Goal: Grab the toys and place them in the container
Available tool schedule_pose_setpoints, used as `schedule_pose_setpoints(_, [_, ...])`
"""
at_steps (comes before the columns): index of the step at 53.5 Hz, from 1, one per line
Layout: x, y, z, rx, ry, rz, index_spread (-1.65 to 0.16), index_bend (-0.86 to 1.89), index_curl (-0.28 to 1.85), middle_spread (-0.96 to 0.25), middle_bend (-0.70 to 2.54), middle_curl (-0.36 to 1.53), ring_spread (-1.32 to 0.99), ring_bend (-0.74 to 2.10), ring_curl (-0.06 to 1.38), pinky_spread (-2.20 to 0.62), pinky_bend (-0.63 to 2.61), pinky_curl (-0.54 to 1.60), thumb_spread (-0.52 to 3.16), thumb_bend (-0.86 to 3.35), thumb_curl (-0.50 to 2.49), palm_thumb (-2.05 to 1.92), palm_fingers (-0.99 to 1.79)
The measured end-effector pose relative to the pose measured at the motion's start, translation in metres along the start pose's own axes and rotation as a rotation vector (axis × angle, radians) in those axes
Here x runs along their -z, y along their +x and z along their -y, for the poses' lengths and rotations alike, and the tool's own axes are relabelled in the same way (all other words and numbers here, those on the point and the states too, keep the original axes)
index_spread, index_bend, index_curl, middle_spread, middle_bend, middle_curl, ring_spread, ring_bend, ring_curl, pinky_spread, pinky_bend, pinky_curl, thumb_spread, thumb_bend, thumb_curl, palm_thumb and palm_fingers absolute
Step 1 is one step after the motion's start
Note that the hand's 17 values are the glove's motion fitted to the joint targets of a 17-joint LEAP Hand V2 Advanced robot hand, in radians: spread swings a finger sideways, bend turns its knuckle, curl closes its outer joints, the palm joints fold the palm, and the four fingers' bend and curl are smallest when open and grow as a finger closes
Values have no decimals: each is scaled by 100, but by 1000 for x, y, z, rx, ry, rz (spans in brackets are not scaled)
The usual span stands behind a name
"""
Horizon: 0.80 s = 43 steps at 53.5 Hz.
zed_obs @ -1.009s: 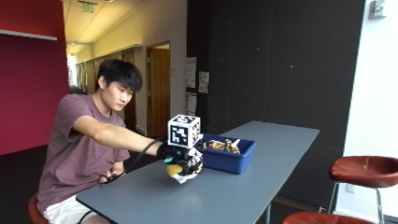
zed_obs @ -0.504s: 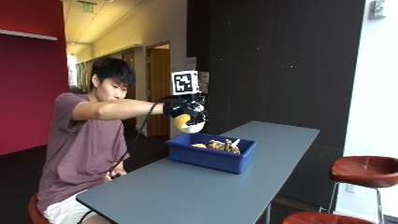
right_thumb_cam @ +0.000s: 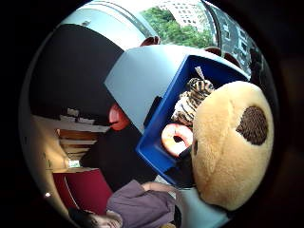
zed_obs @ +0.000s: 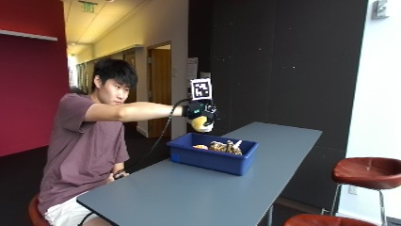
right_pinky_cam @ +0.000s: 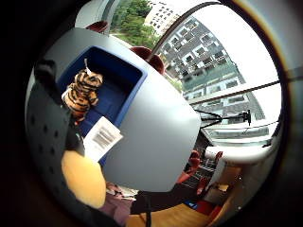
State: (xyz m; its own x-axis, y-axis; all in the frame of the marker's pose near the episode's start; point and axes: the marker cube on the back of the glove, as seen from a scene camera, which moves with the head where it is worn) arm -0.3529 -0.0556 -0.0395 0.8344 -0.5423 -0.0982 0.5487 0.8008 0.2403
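Note:
In the outside view my gloved right hand point(zed_obs: 199, 110) grips a black and tan plush toy point(zed_obs: 201, 123) in the air, above the near-left end of the blue container point(zed_obs: 213, 160). A striped tiger plush point(zed_obs: 225, 147) lies inside the container beside an orange ring toy point(right_thumb_cam: 175, 138). In the thumb side palm view the held plush point(right_thumb_cam: 228, 147) fills the frame close to the palm, with the container point(right_thumb_cam: 156, 147) and the tiger point(right_thumb_cam: 192, 97) below it. The little finger side palm view shows the held plush point(right_pinky_cam: 71, 165), its white tag point(right_pinky_cam: 102, 137), the tiger point(right_pinky_cam: 83, 92) and the container point(right_pinky_cam: 135, 90).
The grey table point(zed_obs: 206, 193) stretches from the near edge to the far wall. Brown stools point(zed_obs: 370, 172) stand at the right of the table. The person sits at the table's near-left corner.
My hand has lifted the plush toy from the tabletop beside the container up and over to a spot above the container.

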Motion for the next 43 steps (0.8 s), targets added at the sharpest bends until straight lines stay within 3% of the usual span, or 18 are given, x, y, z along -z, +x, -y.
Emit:
schedule_pose_setpoints(4, [-4,-12,10,-117,-14,27,-44,54,107,-26,112,87,-33,146,68,-31,121,64,57,-1,94,57,83])
schedule_pose_setpoints(6, [-9,-13,9,-65,-57,17,-45,54,108,-26,113,88,-33,146,68,-31,121,64,57,-1,95,57,84])
schedule_pose_setpoints(10, [-25,-18,4,-22,-298,-22,-43,42,108,-26,106,86,-32,146,67,-30,121,63,59,-2,95,56,70])
schedule_pose_setpoints(12, [-32,-19,2,-59,-442,4,-41,27,104,-27,91,81,-31,147,67,-29,122,62,69,-5,92,49,46])
schedule_pose_setpoints(15, [-38,-22,2,-96,-511,57,-35,0,92,-18,49,69,-21,114,63,-19,135,68,89,-16,79,17,-69])
schedule_pose_setpoints(16, [-38,-25,4,-97,-497,72,-34,-2,87,-15,40,66,-18,99,59,-16,132,65,91,-17,75,9,-83])
schedule_pose_setpoints(20, [-40,-25,8,-127,-420,41,-30,-7,68,-7,21,55,-10,68,46,-8,124,56,99,-11,66,-4,-75])
schedule_pose_setpoints(25, [-35,-18,9,-142,-346,113,-25,-6,52,-2,10,47,-4,50,36,-2,114,51,106,-8,58,-8,-62])
schedule_pose_setpoints(28, [-32,-14,5,-67,-328,106,-23,-4,45,-1,8,43,-3,45,34,0,108,48,109,-7,54,-8,-56])
schedule_pose_setpoints(35, [-25,-1,2,-74,-276,61,-21,-2,32,1,7,36,-1,39,32,3,100,43,114,-6,46,-7,-47])
schedule_pose_setpoints(40, [-19,11,0,-258,-273,-8,-21,0,27,2,8,32,0,38,32,3,96,41,117,-5,42,-6,-41])
schedule_pose_setpoints(43, [-6,10,-10,-134,-266,63,-21,1,24,2,9,31,0,37,32,3,94,40,118,-5,40,-6,-39])
